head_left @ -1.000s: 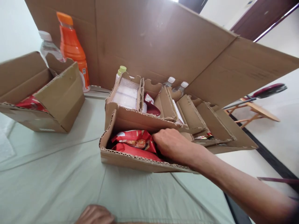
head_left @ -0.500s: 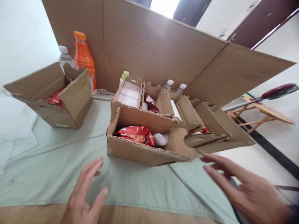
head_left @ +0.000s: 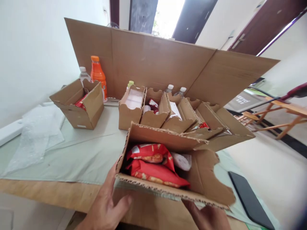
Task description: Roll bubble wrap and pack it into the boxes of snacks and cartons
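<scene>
A cardboard box (head_left: 158,188) with red snack bags (head_left: 153,172) and a bubble-wrapped item (head_left: 181,161) inside is tilted near the table's front edge. My left hand (head_left: 107,199) grips its left end, thumb along the near side and fingers partly hidden behind the box. At the near side, towards the right, my right hand (head_left: 207,215) holds the box from below, with its fingers partly hidden. Behind it stand a box with bubble wrap (head_left: 134,99), one with a dark red item (head_left: 153,104) and several other narrow boxes.
Another box (head_left: 83,118) stands at the left, beside an orange bottle (head_left: 98,76) and a clear one. Bubble wrap (head_left: 35,137) lies at the far left. A dark flat device (head_left: 249,198) lies at the right. A tall cardboard panel (head_left: 153,57) stands behind.
Both hands have closed on the front box. It has come nearer and away from the row behind, and its contents show more. The view has shifted, with the dark device now uncovered.
</scene>
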Demonstrator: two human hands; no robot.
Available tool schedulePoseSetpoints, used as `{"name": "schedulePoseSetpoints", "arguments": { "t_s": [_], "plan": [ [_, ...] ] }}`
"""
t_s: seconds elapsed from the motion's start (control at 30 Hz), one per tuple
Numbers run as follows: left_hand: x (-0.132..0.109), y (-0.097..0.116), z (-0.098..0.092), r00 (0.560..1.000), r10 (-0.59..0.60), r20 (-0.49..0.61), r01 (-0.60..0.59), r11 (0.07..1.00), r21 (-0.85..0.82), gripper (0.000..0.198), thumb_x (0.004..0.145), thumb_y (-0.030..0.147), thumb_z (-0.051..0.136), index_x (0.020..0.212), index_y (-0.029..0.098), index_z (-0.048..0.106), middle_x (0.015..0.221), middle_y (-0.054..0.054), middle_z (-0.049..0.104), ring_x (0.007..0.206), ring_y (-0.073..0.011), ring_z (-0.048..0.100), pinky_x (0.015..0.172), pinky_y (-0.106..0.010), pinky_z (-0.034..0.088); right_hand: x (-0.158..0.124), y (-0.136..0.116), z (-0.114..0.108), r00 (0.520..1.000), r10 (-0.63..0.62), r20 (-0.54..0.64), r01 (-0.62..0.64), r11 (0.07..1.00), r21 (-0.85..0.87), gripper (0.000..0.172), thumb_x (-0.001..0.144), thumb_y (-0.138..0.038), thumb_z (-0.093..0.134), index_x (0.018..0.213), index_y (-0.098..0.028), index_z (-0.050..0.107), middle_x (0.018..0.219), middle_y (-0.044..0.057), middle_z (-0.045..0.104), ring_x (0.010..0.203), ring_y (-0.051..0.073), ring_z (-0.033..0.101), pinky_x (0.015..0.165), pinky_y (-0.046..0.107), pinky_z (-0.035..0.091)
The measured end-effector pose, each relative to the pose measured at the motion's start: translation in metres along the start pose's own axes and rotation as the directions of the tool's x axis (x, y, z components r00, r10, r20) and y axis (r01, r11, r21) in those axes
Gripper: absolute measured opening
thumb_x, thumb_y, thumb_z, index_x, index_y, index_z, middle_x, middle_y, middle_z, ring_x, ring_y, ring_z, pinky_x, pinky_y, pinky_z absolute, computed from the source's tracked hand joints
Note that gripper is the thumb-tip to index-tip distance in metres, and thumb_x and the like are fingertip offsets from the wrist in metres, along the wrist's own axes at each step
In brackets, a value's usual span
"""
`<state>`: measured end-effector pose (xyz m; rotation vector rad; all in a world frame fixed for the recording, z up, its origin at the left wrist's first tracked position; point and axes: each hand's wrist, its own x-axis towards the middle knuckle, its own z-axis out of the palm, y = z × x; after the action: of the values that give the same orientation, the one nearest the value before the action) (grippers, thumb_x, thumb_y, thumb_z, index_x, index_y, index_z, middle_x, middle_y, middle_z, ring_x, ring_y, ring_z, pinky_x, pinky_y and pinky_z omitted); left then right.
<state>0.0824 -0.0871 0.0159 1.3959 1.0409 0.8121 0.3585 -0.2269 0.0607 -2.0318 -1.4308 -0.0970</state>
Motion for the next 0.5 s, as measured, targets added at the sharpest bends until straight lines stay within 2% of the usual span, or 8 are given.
{"name": "schedulePoseSetpoints", "arguments": {
  "t_s": [0.03, 0.1, 0.17, 0.23, 0.33, 0.43, 0.5],
  "plan": [
    [-0.014, -0.005, -0.011, 0.999, -0.041, -0.02, 0.041, 0.999, 0.016, 0.073, 0.082, 0.051, 0.075, 0.146, 0.024, 0.053, 0.154, -0.016, 0.053, 0.151, -0.0425, 0.038, 0.127, -0.057, 0.027, -0.008, -0.007, -0.001, 1.0, -0.026, 0.016, 0.026, 1.0, 0.008, 0.029, 0.093, -0.048, 0.064, 0.108, -0.026, 0.076, 0.104, 0.01, 0.079, 0.104, 0.036, 0.073, 0.09, 0.051, 0.06],
    [-0.025, -0.004, -0.037, 0.994, -0.087, -0.071, 0.09, 0.995, 0.035, 0.074, 0.085, 0.058, 0.07, 0.148, 0.026, 0.049, 0.155, -0.016, 0.052, 0.149, -0.0426, 0.04, 0.126, -0.061, 0.028, -0.003, -0.03, 0.007, 0.996, -0.068, 0.062, 0.062, 0.994, 0.091, 0.033, 0.095, -0.044, 0.063, 0.121, -0.024, 0.072, 0.114, 0.012, 0.077, 0.108, 0.034, 0.072, 0.091, 0.047, 0.061],
    [-0.015, 0.011, -0.061, 0.992, -0.062, -0.113, 0.067, 0.997, 0.04, 0.077, 0.087, 0.057, 0.07, 0.152, 0.029, 0.041, 0.158, -0.014, 0.048, 0.146, -0.0406, 0.046, 0.123, -0.061, 0.034, 0.023, -0.059, 0.022, 0.991, -0.114, 0.075, 0.097, 0.977, 0.192, 0.042, 0.095, -0.043, 0.064, 0.131, -0.021, 0.066, 0.124, 0.014, 0.073, 0.11, 0.033, 0.072, 0.091, 0.046, 0.061],
    [0.002, 0.031, -0.073, 0.991, 0.034, -0.126, -0.029, 0.999, 0.044, 0.082, 0.085, 0.052, 0.075, 0.155, 0.031, 0.037, 0.162, -0.012, 0.043, 0.144, -0.0381, 0.048, 0.121, -0.057, 0.039, 0.054, -0.081, 0.035, 0.989, -0.136, 0.063, 0.116, 0.959, 0.257, 0.045, 0.094, -0.045, 0.064, 0.132, -0.02, 0.064, 0.126, 0.014, 0.073, 0.113, 0.034, 0.07, 0.092, 0.047, 0.061],
    [0.017, 0.043, -0.068, 0.977, 0.127, -0.171, -0.124, 0.992, 0.028, 0.079, 0.086, 0.048, 0.075, 0.155, 0.031, 0.039, 0.159, -0.011, 0.047, 0.144, -0.0365, 0.049, 0.121, -0.054, 0.039, 0.076, -0.088, 0.039, 0.988, -0.143, 0.05, 0.124, 0.953, 0.275, 0.037, 0.095, -0.047, 0.063, 0.122, -0.021, 0.068, 0.118, 0.013, 0.076, 0.108, 0.034, 0.072, 0.087, 0.045, 0.061],
    [0.005, 0.02, -0.048, 0.983, 0.065, -0.173, -0.065, 0.998, 0.002, 0.073, 0.085, 0.047, 0.076, 0.15, 0.027, 0.048, 0.152, -0.014, 0.055, 0.144, -0.0389, 0.049, 0.121, -0.056, 0.038, 0.067, -0.072, 0.03, 0.992, -0.111, 0.061, 0.097, 0.976, 0.195, 0.035, 0.094, -0.05, 0.062, 0.113, -0.022, 0.072, 0.108, 0.011, 0.079, 0.096, 0.033, 0.074, 0.08, 0.043, 0.062],
    [-0.011, -0.005, -0.04, 0.984, 0.009, -0.176, -0.01, 1.0, -0.006, 0.078, 0.085, 0.047, 0.076, 0.153, 0.025, 0.045, 0.152, -0.016, 0.055, 0.145, -0.0402, 0.048, 0.123, -0.058, 0.035, 0.06, -0.061, 0.026, 0.992, -0.09, 0.088, 0.076, 0.986, 0.146, 0.04, 0.093, -0.055, 0.06, 0.112, -0.022, 0.073, 0.107, 0.011, 0.079, 0.091, 0.034, 0.075, 0.079, 0.044, 0.062]
  ]
}}
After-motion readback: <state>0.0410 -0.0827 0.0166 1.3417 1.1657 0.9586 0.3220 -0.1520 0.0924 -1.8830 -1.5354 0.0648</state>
